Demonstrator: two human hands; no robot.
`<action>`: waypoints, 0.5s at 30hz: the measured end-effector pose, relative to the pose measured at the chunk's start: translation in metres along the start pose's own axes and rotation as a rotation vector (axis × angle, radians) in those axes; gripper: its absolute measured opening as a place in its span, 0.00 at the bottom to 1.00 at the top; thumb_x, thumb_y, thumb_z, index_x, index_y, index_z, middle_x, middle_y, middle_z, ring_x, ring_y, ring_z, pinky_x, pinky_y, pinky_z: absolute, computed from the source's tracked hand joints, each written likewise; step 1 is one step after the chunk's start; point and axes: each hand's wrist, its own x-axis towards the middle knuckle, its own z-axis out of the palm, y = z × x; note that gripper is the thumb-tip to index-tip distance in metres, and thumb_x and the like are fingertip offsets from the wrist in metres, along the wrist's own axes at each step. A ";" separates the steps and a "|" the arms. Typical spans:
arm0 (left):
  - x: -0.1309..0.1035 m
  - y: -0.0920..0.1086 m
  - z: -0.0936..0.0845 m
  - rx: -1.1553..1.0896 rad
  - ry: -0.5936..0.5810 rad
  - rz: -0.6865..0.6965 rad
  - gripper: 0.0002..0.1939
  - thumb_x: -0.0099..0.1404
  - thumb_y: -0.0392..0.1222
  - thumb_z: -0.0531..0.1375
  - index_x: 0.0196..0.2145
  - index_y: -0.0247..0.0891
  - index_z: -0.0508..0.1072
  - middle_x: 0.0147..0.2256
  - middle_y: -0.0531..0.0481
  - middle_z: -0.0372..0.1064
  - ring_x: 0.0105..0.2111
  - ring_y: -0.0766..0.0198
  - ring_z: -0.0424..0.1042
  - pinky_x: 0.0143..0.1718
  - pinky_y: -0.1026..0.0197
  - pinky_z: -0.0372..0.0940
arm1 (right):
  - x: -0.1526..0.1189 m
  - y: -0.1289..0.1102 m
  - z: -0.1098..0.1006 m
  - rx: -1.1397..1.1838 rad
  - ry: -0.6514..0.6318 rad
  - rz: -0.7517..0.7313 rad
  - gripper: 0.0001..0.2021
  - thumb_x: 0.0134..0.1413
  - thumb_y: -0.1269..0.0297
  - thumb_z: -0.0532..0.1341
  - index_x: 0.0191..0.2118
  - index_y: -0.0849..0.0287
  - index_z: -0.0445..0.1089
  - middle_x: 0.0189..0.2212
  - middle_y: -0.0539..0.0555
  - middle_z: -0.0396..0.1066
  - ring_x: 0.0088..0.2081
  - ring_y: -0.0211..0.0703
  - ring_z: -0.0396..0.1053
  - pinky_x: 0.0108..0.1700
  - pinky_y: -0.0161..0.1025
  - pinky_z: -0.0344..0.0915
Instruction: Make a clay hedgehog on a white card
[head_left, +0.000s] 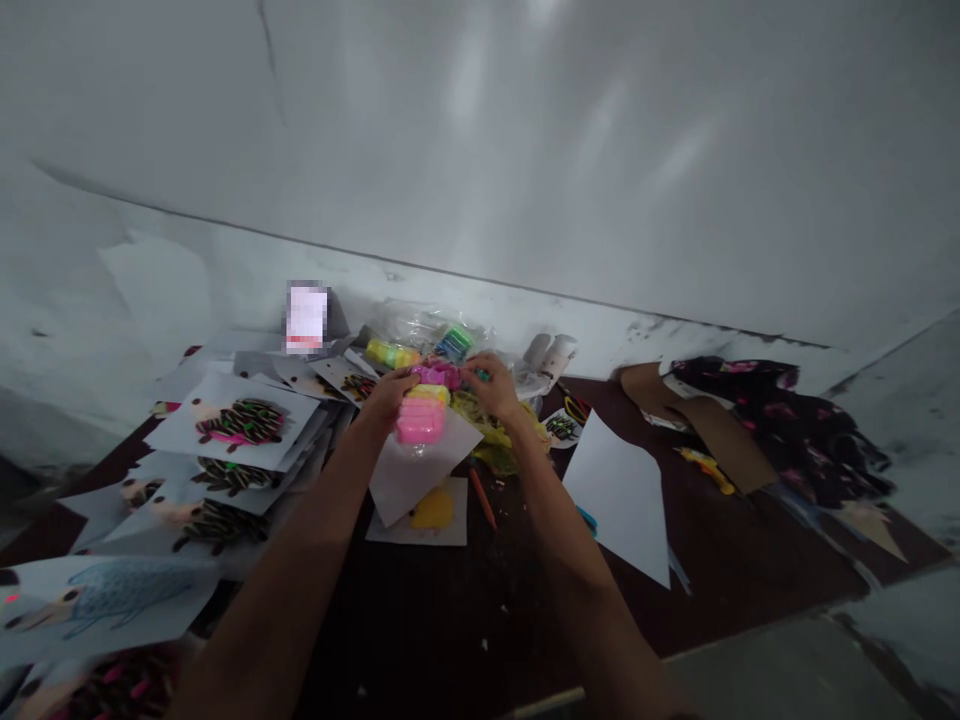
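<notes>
No legible text, brand, number or sign anywhere in view. Lit, upright panel (307,317) by the wall: pixelated, with a reddish band low down, can't read anything on it. Pink packet (421,418): any print too small or blurred to tell. Same for the yellow bottle-like item (391,353) and the green-blue packet (454,343).
</notes>
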 end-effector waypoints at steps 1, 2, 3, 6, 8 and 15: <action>-0.002 -0.001 0.002 -0.011 0.011 0.003 0.10 0.51 0.40 0.69 0.31 0.38 0.74 0.20 0.56 0.70 0.18 0.67 0.67 0.21 0.66 0.61 | -0.001 -0.002 -0.001 -0.125 -0.032 -0.067 0.04 0.54 0.65 0.67 0.30 0.55 0.78 0.40 0.54 0.76 0.47 0.46 0.70 0.56 0.43 0.65; -0.003 -0.001 0.005 -0.028 0.023 0.008 0.10 0.51 0.40 0.69 0.32 0.37 0.75 0.20 0.56 0.70 0.18 0.67 0.67 0.21 0.66 0.61 | -0.002 -0.004 -0.001 -0.238 -0.069 -0.111 0.04 0.56 0.66 0.66 0.32 0.56 0.79 0.43 0.55 0.75 0.49 0.47 0.70 0.57 0.44 0.64; -0.005 -0.001 0.008 -0.049 0.033 0.012 0.11 0.50 0.39 0.69 0.33 0.36 0.75 0.21 0.56 0.70 0.18 0.68 0.67 0.21 0.66 0.61 | -0.003 -0.006 -0.001 -0.325 -0.100 -0.128 0.05 0.58 0.68 0.65 0.33 0.56 0.80 0.45 0.57 0.75 0.50 0.47 0.70 0.58 0.45 0.64; -0.010 0.002 0.016 -0.086 0.045 0.013 0.13 0.49 0.37 0.68 0.34 0.35 0.76 0.21 0.56 0.70 0.17 0.69 0.65 0.20 0.67 0.59 | -0.005 -0.012 0.001 -0.482 -0.136 -0.127 0.08 0.61 0.69 0.62 0.36 0.56 0.81 0.49 0.58 0.74 0.52 0.49 0.69 0.58 0.46 0.64; -0.012 0.006 0.019 -0.074 0.045 0.000 0.11 0.49 0.36 0.67 0.33 0.35 0.76 0.20 0.56 0.69 0.17 0.69 0.64 0.19 0.67 0.58 | -0.006 -0.015 0.003 -0.508 -0.094 -0.117 0.10 0.62 0.69 0.61 0.40 0.56 0.82 0.49 0.58 0.74 0.52 0.49 0.69 0.58 0.46 0.64; -0.011 0.008 0.016 -0.048 0.037 0.005 0.08 0.50 0.35 0.68 0.30 0.35 0.74 0.19 0.57 0.68 0.16 0.70 0.63 0.19 0.68 0.57 | -0.008 -0.028 0.007 -0.579 -0.062 0.050 0.13 0.64 0.69 0.60 0.45 0.56 0.82 0.45 0.59 0.76 0.48 0.49 0.71 0.54 0.43 0.66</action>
